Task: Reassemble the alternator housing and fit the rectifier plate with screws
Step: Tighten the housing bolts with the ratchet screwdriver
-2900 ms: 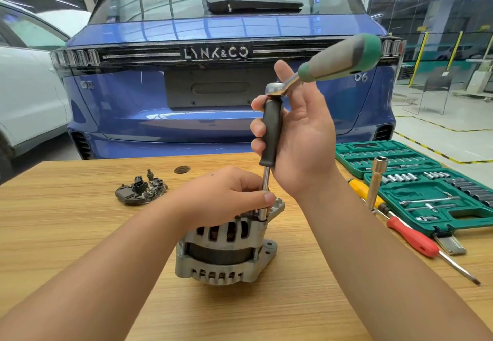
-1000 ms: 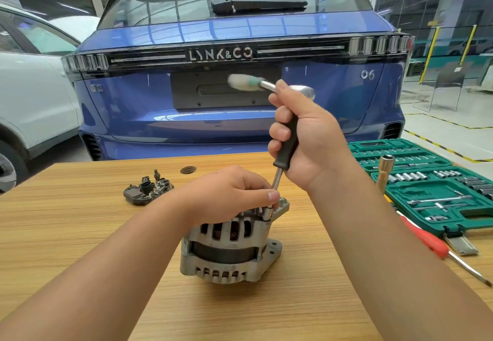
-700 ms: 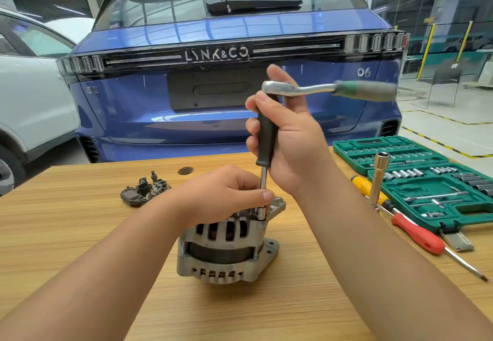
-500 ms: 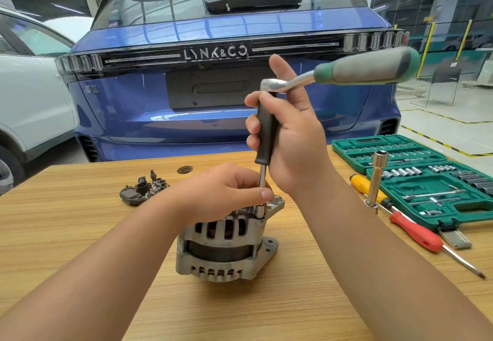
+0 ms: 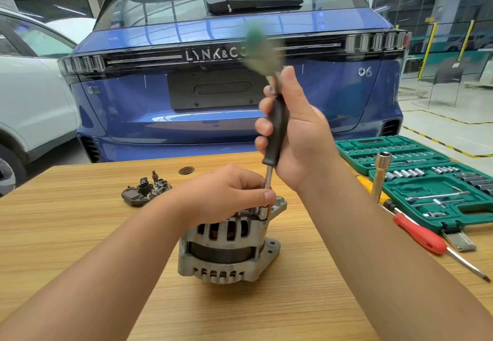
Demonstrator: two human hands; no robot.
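An alternator housing (image 5: 226, 244) stands on a wooden table (image 5: 80, 234), the left hand (image 5: 226, 196) curled over its top pinching the driver's shaft, the right hand (image 5: 296, 132) gripping the black-handled extension driver (image 5: 276, 130) above it, the rectifier plate (image 5: 145, 191) lying behind-left.

On the tailgate of the blue car (image 5: 240, 95), raised chrome letters in the dark strip between the tail lamps read "LYNK&C" (image 5: 210, 54); the end of the word is hidden behind the blurred green ratchet handle (image 5: 257, 47). To the right of the number plate recess, below the right tail lamp, a chrome badge reads "06" (image 5: 365, 72). A small badge at the left of the tailgate is too blurred to read.
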